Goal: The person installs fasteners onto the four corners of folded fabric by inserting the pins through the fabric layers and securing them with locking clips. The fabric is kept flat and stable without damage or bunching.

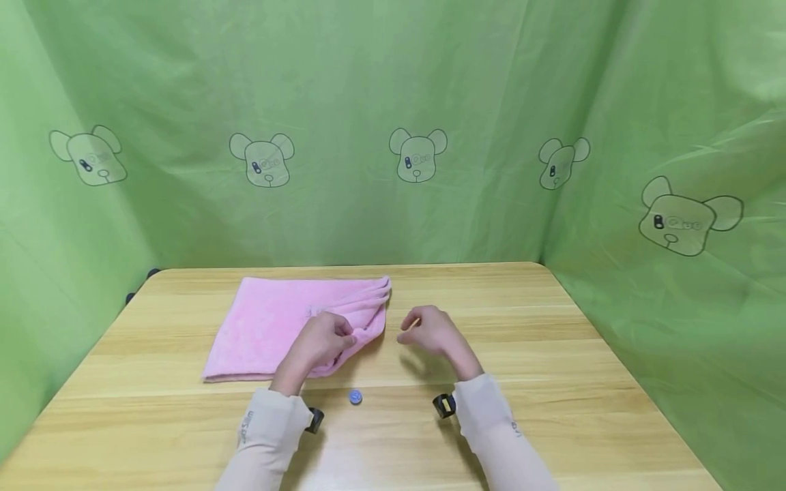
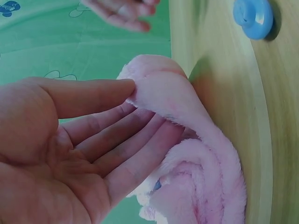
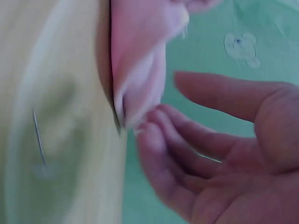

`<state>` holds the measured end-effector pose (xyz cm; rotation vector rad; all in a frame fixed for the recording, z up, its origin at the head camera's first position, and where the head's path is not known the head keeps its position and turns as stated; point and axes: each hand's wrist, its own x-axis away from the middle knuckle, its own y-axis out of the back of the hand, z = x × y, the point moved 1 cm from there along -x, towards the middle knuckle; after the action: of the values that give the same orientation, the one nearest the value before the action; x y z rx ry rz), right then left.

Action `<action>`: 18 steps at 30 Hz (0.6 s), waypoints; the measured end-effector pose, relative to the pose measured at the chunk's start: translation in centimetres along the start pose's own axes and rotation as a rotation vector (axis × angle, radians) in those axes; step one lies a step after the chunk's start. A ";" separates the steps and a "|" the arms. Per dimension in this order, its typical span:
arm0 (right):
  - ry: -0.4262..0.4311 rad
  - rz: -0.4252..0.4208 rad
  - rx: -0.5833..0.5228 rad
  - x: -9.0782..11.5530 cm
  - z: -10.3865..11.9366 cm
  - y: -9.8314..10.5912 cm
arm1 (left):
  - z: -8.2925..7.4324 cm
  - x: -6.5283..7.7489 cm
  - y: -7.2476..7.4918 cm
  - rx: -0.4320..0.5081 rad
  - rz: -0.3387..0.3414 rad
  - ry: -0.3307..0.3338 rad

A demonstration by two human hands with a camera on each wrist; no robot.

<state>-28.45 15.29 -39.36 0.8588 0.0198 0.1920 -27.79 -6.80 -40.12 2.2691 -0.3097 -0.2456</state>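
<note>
A pink plush towel [image 1: 264,327] lies folded on the table, its right end gathered into several layers. My left hand [image 1: 324,339] pinches the towel's near right edge between thumb and fingers. In the left wrist view the thumb [image 2: 100,93] presses on top of the lifted fold [image 2: 163,93], while the fingertips go under it and are hidden. Just right of the towel, my right hand [image 1: 432,330] hovers over the table with loosely bent fingers and nothing in them. Its fingertips overlap the towel's end [image 3: 140,88] in the right wrist view.
A small round blue plastic piece [image 1: 355,397] with a raised knob lies on the wooden table [image 1: 552,402] between the forearms. Green curtains [image 1: 344,75] with printed bear heads hang behind and at both sides. Dark bands sit on both wrists.
</note>
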 end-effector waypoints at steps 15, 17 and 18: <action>-0.165 0.274 0.244 1.3 -1.3 -0.1 | 0.6 -0.3 0.0 0.037 0.000 0.040; -0.158 0.271 0.263 1.2 -1.4 -0.4 | 0.6 -0.3 0.0 0.042 0.002 0.047; -0.157 0.272 0.269 1.1 -1.4 -0.6 | 0.7 -0.3 -0.1 0.043 0.003 0.051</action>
<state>-27.36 16.16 -40.65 1.1429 -0.2228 0.3821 -28.26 -7.14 -40.56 2.3134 -0.2941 -0.1811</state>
